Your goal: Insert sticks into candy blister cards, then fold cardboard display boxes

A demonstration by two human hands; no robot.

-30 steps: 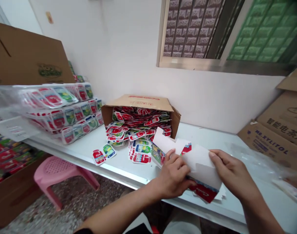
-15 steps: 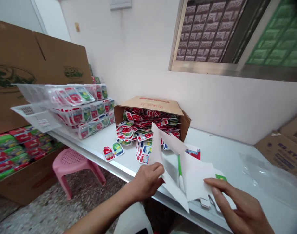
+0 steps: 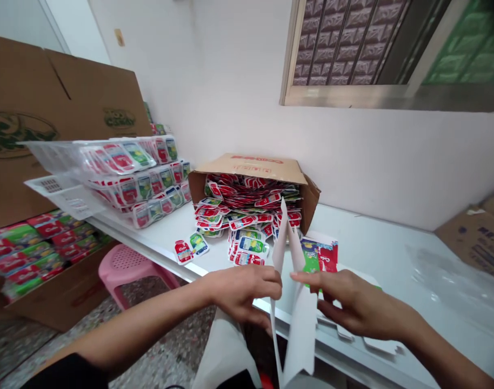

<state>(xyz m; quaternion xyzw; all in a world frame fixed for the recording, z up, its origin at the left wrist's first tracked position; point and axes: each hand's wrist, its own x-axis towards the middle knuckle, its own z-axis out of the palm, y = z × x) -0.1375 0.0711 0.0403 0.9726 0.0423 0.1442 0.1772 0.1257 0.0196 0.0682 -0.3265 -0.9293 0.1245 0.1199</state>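
Observation:
A white-sided printed carton blank (image 3: 301, 335) stands on edge at the table's front, folded into a narrow V. Its far panels rise toward the pouch pile. My left hand (image 3: 247, 294) grips the left panel, fingers wrapped at its edge. On the other side my right hand (image 3: 348, 300) has its index finger laid across the right panel and its other fingers curled against it. Just behind lies a red-and-green printed carton piece (image 3: 322, 254), flat on the table. More flat white carton pieces (image 3: 382, 344) are partly under my right hand.
A tipped cardboard box (image 3: 247, 163) spills jar-shaped candy pouches (image 3: 251, 246) onto the white table (image 3: 348, 227). Clear trays of pouches (image 3: 144, 186) are stacked left, before a big carton (image 3: 88, 92). A pink stool (image 3: 127, 265) stands below. Clear plastic (image 3: 445, 275) lies right.
The carton blank has gone from spread open to folded narrow and upright. My right hand has moved left and up to its right panel; my left hand has shifted slightly right.

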